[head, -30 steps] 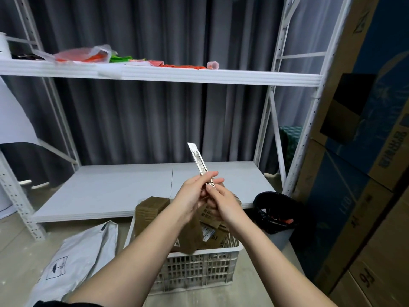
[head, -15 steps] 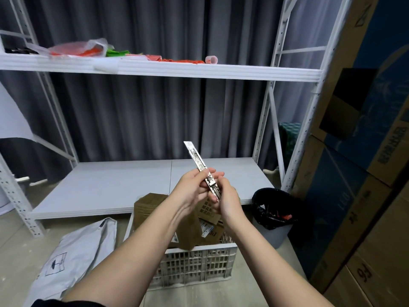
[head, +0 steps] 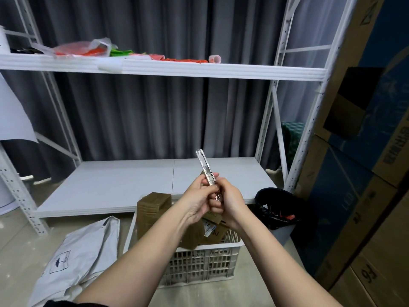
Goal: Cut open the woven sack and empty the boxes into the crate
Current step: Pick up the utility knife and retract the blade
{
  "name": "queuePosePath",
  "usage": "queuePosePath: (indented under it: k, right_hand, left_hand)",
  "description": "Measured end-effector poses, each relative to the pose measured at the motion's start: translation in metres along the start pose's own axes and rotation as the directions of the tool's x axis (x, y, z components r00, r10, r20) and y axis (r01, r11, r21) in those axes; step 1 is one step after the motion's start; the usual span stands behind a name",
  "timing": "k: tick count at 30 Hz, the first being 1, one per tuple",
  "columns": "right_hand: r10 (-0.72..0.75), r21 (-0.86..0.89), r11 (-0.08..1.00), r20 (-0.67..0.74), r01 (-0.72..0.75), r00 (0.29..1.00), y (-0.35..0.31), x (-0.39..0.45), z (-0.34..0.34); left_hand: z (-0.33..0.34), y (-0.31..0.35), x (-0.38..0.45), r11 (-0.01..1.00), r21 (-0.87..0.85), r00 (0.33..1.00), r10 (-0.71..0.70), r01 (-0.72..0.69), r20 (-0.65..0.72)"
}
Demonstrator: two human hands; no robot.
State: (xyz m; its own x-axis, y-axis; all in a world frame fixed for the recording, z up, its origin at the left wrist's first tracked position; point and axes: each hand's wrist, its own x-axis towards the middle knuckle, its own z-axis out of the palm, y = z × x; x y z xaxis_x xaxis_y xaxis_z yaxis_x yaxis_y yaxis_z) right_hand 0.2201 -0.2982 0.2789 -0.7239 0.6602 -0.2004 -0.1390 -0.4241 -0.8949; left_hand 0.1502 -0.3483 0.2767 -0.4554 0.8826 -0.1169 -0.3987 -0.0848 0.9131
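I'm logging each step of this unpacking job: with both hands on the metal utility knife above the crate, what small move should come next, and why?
Probably set the slim metal utility knife down on the low white shelf board. Both the left hand and right hand grip it, the brown cardboard boxes already sit in the white slotted plastic crate, and the white woven sack lies flat.

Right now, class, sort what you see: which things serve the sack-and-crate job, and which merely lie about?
Job:
utility knife, gripped by left hand and right hand
white crate
cardboard boxes in it
flat woven sack on floor

Lying about:
black bin
plastic bags on top shelf
large cartons
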Motion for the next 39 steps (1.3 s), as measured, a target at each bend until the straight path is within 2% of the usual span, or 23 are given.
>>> queuePosePath:
  k: [3, 6, 8, 12, 19, 25, 31, 39]
  right_hand:
    - [0.057, 0.078, 0.994, 0.166, -0.071, 0.984, -0.002, 0.000, -0.009]
    - [0.066, 0.166, 0.977, 0.348, -0.130, 0.935, -0.005, -0.002, -0.017]
    - [0.078, 0.157, 0.976, 0.404, -0.153, 0.911, -0.007, -0.002, -0.021]
    - [0.075, 0.029, 0.995, 0.435, -0.097, 0.897, -0.009, -0.005, -0.029]
    - [0.054, -0.041, 0.998, 0.380, -0.042, 0.924, -0.013, -0.010, -0.044]
    - [-0.052, -0.225, 0.969, 0.227, 0.104, 0.972, -0.009, -0.013, -0.049]
    - [-0.144, -0.239, 0.953, 0.176, 0.185, 0.974, -0.007, -0.016, -0.055]
    - [-0.221, -0.245, 0.938, 0.123, 0.245, 0.968, -0.005, -0.015, -0.061]
  left_hand:
    - [-0.009, 0.006, 0.001, 0.998, -0.010, 0.997, -0.066, 0.066, 0.050]
    - [-0.013, 0.012, 0.000, 0.995, 0.039, 0.994, -0.098, 0.096, 0.052]
    - [-0.013, 0.014, 0.000, 0.993, 0.045, 0.994, -0.108, 0.107, 0.030]
    - [-0.010, 0.017, -0.001, 0.995, 0.075, 0.998, -0.057, 0.059, -0.027]
    - [0.002, 0.024, 0.003, 0.994, 0.112, 0.997, 0.020, -0.011, -0.079]
    - [0.011, 0.023, 0.006, 0.986, 0.169, 0.999, 0.011, -0.004, -0.039]
    - [0.020, 0.023, 0.007, 0.972, 0.234, 0.999, -0.001, -0.011, 0.052]
    - [0.022, 0.018, 0.016, 0.959, 0.281, 0.995, 0.006, -0.033, 0.097]
